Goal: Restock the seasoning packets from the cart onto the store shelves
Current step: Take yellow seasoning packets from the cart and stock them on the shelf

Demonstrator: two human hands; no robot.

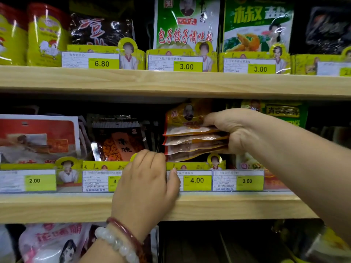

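My right hand [233, 130] grips a stack of several orange seasoning packets [191, 137], held flat inside the middle shelf bay above the 4.00 price tag [196, 180]. My left hand [146, 179] holds the yellow divider rail [106, 165] at the front of that shelf, fingers curled over its top and thumb against the price strip. Two bracelets sit on the left wrist. The cart is out of view.
Wooden shelf boards [171, 82] run above and below the bay. Dark packets [117, 141] stand left of the stack, green ones [284, 112] to its right. The upper shelf holds green and black seasoning packets; pink bags [53, 242] lie on the shelf below.
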